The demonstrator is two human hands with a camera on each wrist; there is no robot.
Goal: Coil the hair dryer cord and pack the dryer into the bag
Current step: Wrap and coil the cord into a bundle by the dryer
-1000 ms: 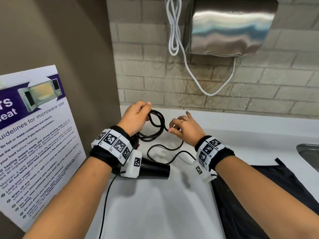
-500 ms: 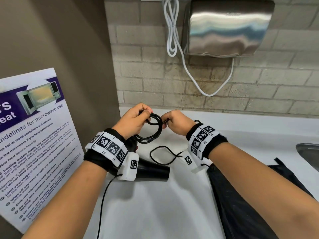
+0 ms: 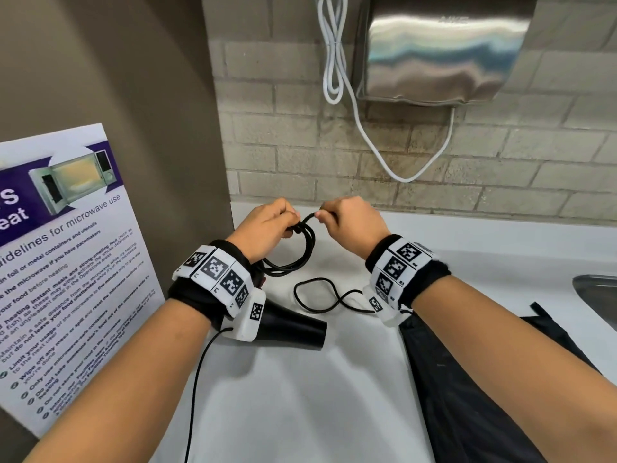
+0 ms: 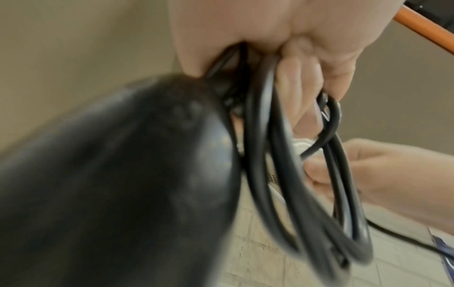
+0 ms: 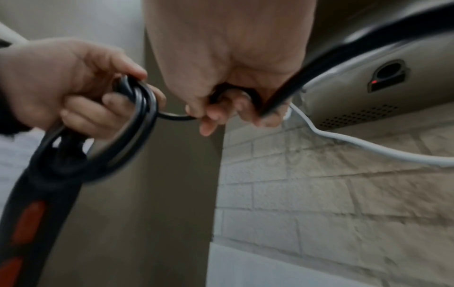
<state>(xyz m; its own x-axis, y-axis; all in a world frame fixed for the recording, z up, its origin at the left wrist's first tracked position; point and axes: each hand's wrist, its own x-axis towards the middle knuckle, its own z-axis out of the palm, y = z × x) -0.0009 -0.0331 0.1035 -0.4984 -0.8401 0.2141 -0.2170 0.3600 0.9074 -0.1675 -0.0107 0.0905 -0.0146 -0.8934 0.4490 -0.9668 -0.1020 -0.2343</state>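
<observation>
My left hand point(image 3: 283, 225) grips a black coil of cord point(image 3: 297, 259) above the white counter point(image 3: 300, 396), with the black hair dryer point(image 3: 293, 329) hanging below that wrist. My right hand point(image 3: 325, 217) pinches the cord close beside the left, laying a strand onto the coil. A loose loop of cord point(image 3: 317, 295) still lies on the counter. The black bag point(image 3: 467, 379) lies flat under my right forearm. In the left wrist view the coil point(image 4: 294, 194) hangs from my curled fingers point(image 4: 294, 87). In the right wrist view the dryer's handle point(image 5: 36, 213) shows orange patches.
A steel hand dryer point(image 3: 440, 51) with a white cable point(image 3: 334, 61) hangs on the brick wall behind. A microwave poster point(image 3: 63, 262) leans on the brown panel at the left. A metal sink edge point(image 3: 597, 295) is at the far right.
My right hand has risen from the counter to meet the left hand at the coil, bringing cord with it. The loose cord on the counter has shortened.
</observation>
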